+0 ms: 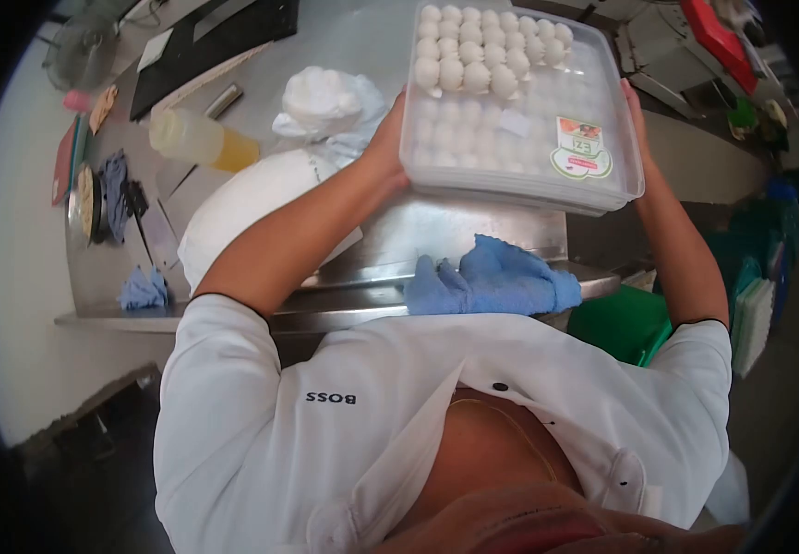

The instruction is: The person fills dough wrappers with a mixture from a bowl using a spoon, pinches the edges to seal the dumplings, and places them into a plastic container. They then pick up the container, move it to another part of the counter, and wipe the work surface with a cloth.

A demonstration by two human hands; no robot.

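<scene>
Between my two hands is a clear plastic egg box [547, 152], a square, apparently stacked one, held up over the metal counter. White eggs [478, 51] stand in rows across its far part, and more show dimly through the plastic nearer me. My left hand [390, 140] grips the left side, its fingers partly hidden by the box. On the opposite side, my right hand [635, 115] presses against the edge with fingers extended along it. A colourful label [581, 148] is stuck on the near right corner.
A blue cloth [496, 280] drapes over the front edge of the metal counter [473, 226]. Left of the box are a white sack [252, 208], a white bundle [321, 102] and a bottle of yellow liquid [201, 140]. A green bin [619, 325] stands below, right.
</scene>
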